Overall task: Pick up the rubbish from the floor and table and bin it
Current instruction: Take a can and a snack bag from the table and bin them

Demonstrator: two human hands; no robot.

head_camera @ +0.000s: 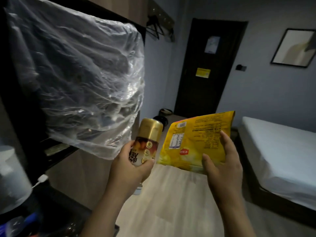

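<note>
My left hand point(131, 165) grips a gold and brown drink can point(148, 136) around its lower half, held upright at chest height. My right hand point(222, 161) holds a yellow snack bag point(196, 139) by its lower right corner, thumb on the front, fingers along the right side. The bag tilts up to the right, its printed back facing me. Can and bag are close together but apart. Both are held above the light wooden floor point(171, 194).
A screen wrapped in clear plastic point(77, 74) hangs at the left over a dark shelf. A white bin-like container point(12, 178) stands at the lower left. A bed with a white sheet point(280, 151) is on the right. A dark door point(208, 65) stands ahead, with dark objects on the floor near it.
</note>
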